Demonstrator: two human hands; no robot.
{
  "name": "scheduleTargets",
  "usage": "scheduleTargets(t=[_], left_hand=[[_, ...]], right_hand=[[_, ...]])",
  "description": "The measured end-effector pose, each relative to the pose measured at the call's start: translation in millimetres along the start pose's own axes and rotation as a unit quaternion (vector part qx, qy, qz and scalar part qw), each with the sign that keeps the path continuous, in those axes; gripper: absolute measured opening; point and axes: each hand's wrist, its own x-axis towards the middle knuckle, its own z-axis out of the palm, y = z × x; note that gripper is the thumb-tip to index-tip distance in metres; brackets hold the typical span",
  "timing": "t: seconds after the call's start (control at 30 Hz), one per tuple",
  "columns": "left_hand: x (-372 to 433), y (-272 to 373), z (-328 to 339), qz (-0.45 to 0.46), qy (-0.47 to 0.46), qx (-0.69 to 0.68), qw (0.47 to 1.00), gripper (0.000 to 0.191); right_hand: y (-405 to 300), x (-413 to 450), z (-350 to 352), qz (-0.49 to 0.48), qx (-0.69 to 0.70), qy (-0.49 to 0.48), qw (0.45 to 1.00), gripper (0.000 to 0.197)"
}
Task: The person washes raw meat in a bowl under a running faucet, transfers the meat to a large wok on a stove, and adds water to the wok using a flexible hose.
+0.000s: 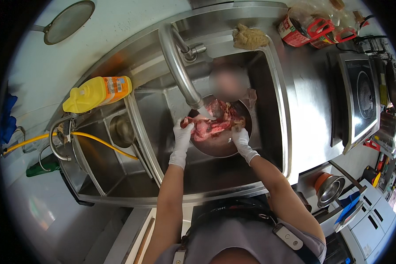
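Observation:
A large piece of raw meat with bone spans a round metal bowl in the sink basin. Water runs onto it from the steel faucet. My left hand, in a white glove, grips the meat's left end. At its right end, my right hand, also gloved, is closed on the meat. More raw meat lies behind, partly under the stream. A pale piece rests at the bowl's back right edge. A blurred patch hides part of the basin behind the bowl.
A yellow jug lies at the left of the sink rim. A brown cloth sits on the back right rim. A yellow hose crosses the left basin. Red-handled containers and an induction cooker stand to the right.

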Motion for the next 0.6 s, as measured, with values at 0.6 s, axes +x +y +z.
scheduleTargets(t=[0.6], left_hand=[[13,4,-19,0.053,0.002,0.051,0.997,0.034]], right_hand=[[-1,40,12,-0.234,-0.461,0.043,0.855,0.087]])
